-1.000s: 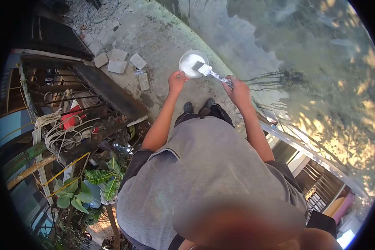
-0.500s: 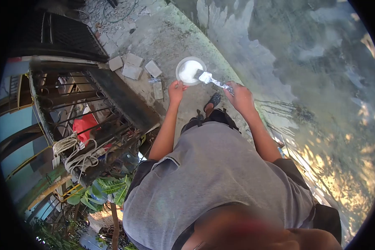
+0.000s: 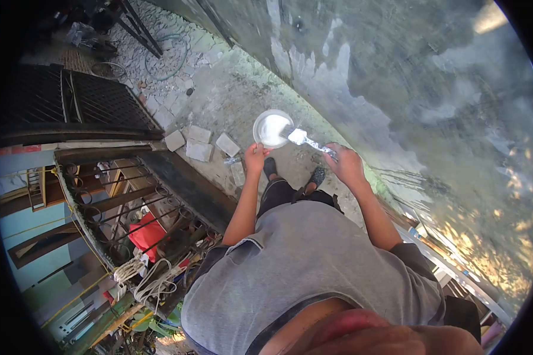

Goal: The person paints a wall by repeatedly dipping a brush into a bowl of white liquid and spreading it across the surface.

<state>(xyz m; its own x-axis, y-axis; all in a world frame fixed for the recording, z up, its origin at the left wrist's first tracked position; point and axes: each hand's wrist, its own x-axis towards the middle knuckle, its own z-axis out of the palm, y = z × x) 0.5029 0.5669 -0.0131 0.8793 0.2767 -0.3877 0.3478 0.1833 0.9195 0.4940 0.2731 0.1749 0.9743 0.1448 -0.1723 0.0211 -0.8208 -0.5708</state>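
Right grip (image 3: 345,164) holds a brush (image 3: 298,136) smeared thickly white.

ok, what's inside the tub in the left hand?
White material inside the tub; the brush overlaps the right rim in view. The tub's bottom is covered by that material, so depth can't be told.

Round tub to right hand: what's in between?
The brush, in the head view: the right hand grips its handle, and its bristle end overlaps the near edge of the round tub there.
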